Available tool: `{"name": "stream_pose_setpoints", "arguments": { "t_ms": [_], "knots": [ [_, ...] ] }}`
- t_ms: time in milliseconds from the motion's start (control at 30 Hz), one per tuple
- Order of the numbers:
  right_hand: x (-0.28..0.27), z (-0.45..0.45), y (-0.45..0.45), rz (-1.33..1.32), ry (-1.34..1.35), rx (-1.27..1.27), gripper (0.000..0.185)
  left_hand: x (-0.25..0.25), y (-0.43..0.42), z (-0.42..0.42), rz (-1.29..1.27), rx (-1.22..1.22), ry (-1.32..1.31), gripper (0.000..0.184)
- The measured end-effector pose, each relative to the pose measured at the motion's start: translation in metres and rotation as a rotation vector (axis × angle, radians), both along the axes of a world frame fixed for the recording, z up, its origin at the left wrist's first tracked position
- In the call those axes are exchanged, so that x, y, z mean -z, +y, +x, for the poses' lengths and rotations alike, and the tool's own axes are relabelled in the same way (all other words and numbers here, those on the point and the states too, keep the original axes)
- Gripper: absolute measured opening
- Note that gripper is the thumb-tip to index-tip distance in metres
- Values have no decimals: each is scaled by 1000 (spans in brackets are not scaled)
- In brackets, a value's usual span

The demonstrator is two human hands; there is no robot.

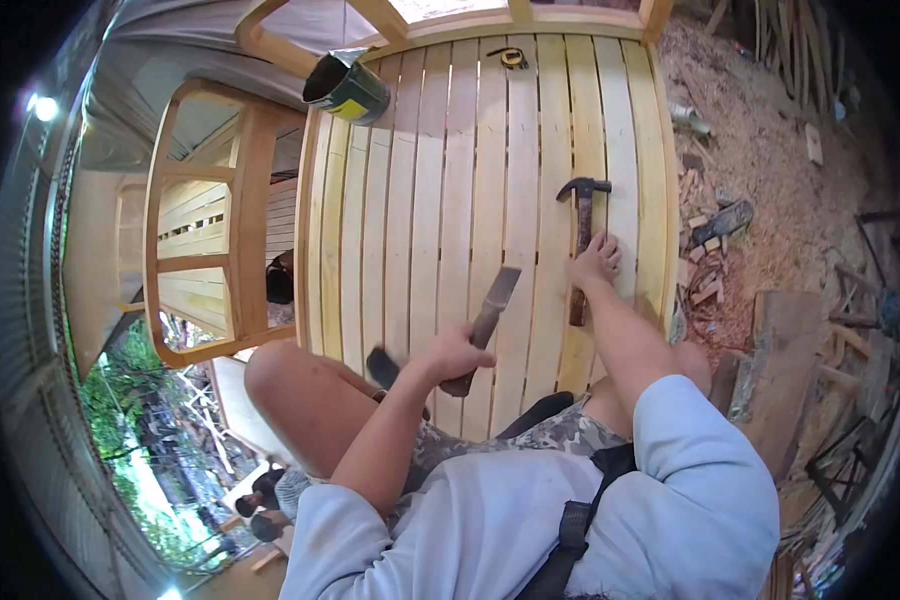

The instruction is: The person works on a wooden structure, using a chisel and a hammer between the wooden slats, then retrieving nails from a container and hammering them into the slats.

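My left hand (452, 354) is closed around the wooden handle of a chisel (492, 312), whose flat metal blade points up and away from me. On the wooden slats lies a claw hammer (584, 212), its dark head at the far end and its handle toward me. My right hand (596, 262) rests over the middle of that handle, fingers curled at its right side; part of the grip is hidden. Beneath both tools is the slatted wooden platform (420, 200), where I sit with knees bent.
A dark bucket (355, 92) with a yellow label stands at the far left corner, and a tape measure (512, 59) lies at the far end. Another wooden frame (235, 195) is to the left. Wood offcuts (708, 280) and shavings cover the right-hand ground. People sit at lower left.
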State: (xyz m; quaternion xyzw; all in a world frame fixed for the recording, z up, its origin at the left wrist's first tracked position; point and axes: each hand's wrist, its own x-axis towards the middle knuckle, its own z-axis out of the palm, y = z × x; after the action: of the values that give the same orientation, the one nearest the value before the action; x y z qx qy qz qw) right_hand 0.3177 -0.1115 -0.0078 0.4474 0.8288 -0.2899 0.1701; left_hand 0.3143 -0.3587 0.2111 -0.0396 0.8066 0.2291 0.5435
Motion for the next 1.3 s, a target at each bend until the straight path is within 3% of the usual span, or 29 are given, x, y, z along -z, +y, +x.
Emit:
{"name": "stream_pose_setpoints", "arguments": {
  "t_ms": [67,167,400,467,500,567,600,667,700,767,867,933,1000,1067,1100,1133,1200,1300],
  "knots": [
    [3,9,3,49,-57,-208,91,18,-24,12,23,191,118,39],
    [3,14,9,50,-152,-337,81,9,-47,11,12,225,118,43],
    [22,44,9,18,-78,-115,59,0,-141,-29,64,239,147,40],
    [16,39,-3,-48,170,-145,50,25,-163,-41,90,74,170,38],
    [1,31,-13,-32,173,-133,50,51,-172,-47,123,94,261,35],
    [-47,10,-39,-388,186,161,37,88,-179,-65,162,63,296,34],
    [-61,3,-48,-373,193,174,37,95,-181,-76,187,16,326,34],
    [-81,-11,-66,-313,134,-34,19,86,-183,-94,280,-17,317,33],
    [-90,-18,-72,-271,67,-146,18,100,-186,-103,285,-20,311,33],
    [-122,-34,-103,-339,60,-138,18,138,-188,-118,388,-134,319,31],
    [-144,-66,-133,-362,72,-175,14,126,-181,-132,477,-348,293,29],
    [-169,-80,-156,-628,227,19,11,103,-178,-139,527,-471,205,26],
    [-190,-89,-170,-679,115,-36,11,104,-178,-153,670,-629,139,22],
    [-177,-103,-166,-550,-140,-251,11,100,-182,-164,751,-641,57,17],
    [-185,-107,-176,-354,-187,-333,13,102,-184,-167,778,-707,7,15],
    [-183,-107,-181,-353,-187,-328,13,104,-186,-170,803,-774,-41,14],
    [-180,-106,-193,227,-110,-761,22,107,-190,-175,791,-777,-40,12],
    [-230,-107,-230,280,-133,-674,28,120,-198,-179,772,-939,-167,8]
  ]
}}
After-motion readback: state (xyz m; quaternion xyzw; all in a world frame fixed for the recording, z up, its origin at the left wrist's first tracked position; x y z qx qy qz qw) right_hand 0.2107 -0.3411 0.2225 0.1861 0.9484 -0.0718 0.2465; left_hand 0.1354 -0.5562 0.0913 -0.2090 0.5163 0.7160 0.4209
